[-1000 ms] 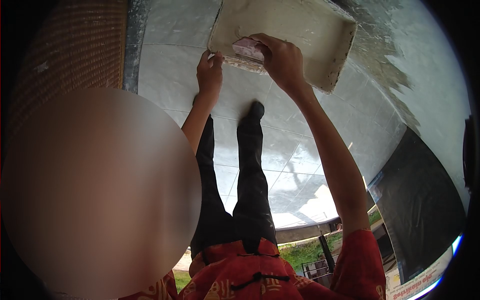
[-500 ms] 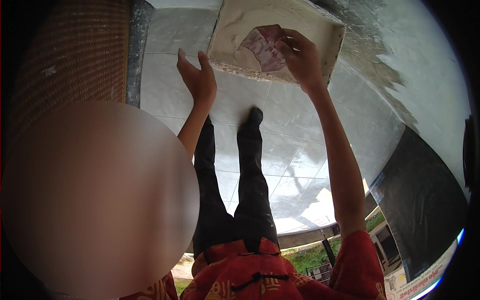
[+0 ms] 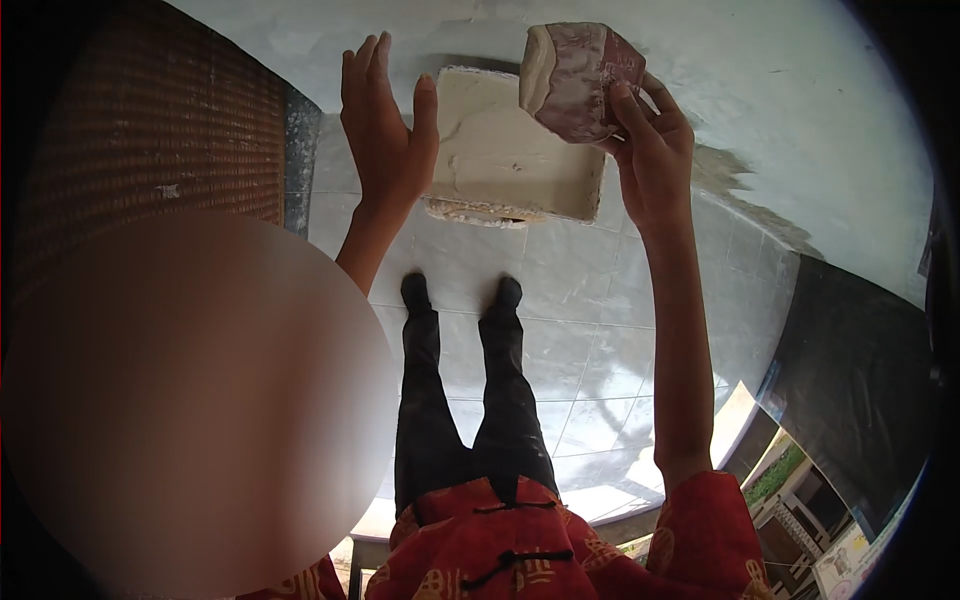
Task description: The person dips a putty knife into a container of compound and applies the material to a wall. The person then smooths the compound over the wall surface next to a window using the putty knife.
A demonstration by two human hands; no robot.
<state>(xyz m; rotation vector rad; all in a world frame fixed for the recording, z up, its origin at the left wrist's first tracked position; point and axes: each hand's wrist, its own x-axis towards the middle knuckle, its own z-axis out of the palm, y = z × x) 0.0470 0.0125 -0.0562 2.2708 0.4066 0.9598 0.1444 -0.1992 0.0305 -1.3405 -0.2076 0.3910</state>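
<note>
In the head view, my right hand (image 3: 655, 155) grips a reddish-brown, flat-sided scraper-like piece (image 3: 580, 85), thumb on its face and fingers behind. Cream paste coats the piece's left edge, and whitish smears mark its surface. It is raised in front of the pale wall, above the right part of a rectangular tub (image 3: 560, 213). Cream paste (image 3: 500, 150) fills the tub, whose rim is crusted. My left hand (image 3: 390, 140) is held up at the tub's left side, fingers stretched and thumb apart, holding nothing.
Grey floor tiles (image 3: 530, 350) lie under my feet. The pale wall (image 3: 790, 110) rises ahead, with a rough grey patch (image 3: 725, 170) low on it. A brown woven panel (image 3: 180, 130) stands at the left, a dark sheet (image 3: 850, 370) at the right. A large blurred disc covers the lower left.
My right hand has lifted the scraper-like piece from the paste up toward the wall; its edge now carries paste. My left hand has risen too. The view has tilted up, showing more wall.
</note>
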